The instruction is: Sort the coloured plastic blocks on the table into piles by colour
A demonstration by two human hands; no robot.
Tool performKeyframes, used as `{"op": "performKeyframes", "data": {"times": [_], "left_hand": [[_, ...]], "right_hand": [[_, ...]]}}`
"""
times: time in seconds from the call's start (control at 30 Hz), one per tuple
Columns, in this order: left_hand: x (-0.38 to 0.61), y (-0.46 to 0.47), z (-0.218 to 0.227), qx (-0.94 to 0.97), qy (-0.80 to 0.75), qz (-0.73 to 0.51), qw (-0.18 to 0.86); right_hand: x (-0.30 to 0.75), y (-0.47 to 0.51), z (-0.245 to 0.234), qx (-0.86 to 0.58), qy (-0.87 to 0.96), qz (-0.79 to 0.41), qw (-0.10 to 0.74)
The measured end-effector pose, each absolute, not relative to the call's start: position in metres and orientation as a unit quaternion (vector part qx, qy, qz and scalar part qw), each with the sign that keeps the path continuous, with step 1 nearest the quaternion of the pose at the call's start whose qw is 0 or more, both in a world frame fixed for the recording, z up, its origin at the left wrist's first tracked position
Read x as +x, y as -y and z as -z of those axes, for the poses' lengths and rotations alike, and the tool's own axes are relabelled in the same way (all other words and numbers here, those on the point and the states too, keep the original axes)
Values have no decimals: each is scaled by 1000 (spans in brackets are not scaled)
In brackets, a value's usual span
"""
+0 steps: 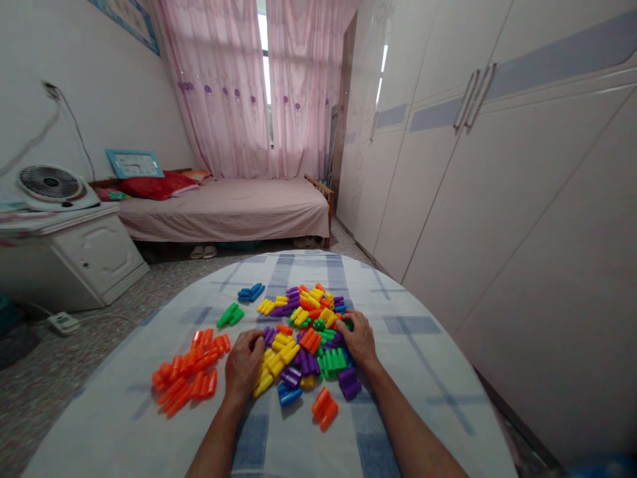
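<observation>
A mixed pile of coloured plastic blocks [303,332] lies on a round table with a checked cloth [408,372]. My left hand [243,365] rests knuckles up at the pile's left edge, fingers curled onto purple and yellow pieces. At the pile's right side sits my right hand [359,340], its fingers bent over green and orange pieces. Whether either hand grips a block is hidden under the fingers. A sorted group of orange blocks [186,373] lies to the left. A green block [229,315] and a blue block [250,291] lie apart, farther back.
A loose orange block [324,407] lies near the front between my forearms. Beyond the table stand a bed [223,209], a white cabinet with a fan [52,186] on the left, and a wardrobe [497,166] on the right.
</observation>
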State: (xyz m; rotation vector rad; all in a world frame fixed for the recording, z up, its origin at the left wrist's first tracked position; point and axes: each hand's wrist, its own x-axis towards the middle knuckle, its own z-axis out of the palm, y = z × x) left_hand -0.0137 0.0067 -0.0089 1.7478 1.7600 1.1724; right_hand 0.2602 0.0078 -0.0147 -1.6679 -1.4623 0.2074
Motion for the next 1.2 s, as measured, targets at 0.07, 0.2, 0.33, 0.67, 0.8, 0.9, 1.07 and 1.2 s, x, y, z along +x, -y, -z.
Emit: {"op": "performKeyframes", "data": {"times": [0.07, 0.2, 0.33, 0.67, 0.8, 0.9, 1.07, 1.2], "left_hand": [[-13, -6, 8, 629, -626, -428, 172], [-4, -1, 2, 667, -585, -459, 45], [15, 10, -6, 711, -522, -471, -22], [38, 22, -6, 786, -453, -421, 17], [37, 23, -6, 790, -457, -408, 28], [44, 25, -5, 809, -449, -377, 38], [59, 30, -1, 831, -442, -335, 37], [64, 34, 1, 811, -453, -368, 49]], "right_hand": [[258, -8, 14, -679, 582, -88, 439], [256, -10, 14, -688, 559, -99, 452], [258, -12, 13, -664, 523, -114, 523], [236, 5, -12, -514, 625, -127, 573], [252, -1, -1, -607, 560, -90, 556], [267, -7, 11, -664, 517, -115, 527], [266, -8, 17, -657, 581, -118, 466], [264, -8, 16, -662, 583, -110, 458]]}}
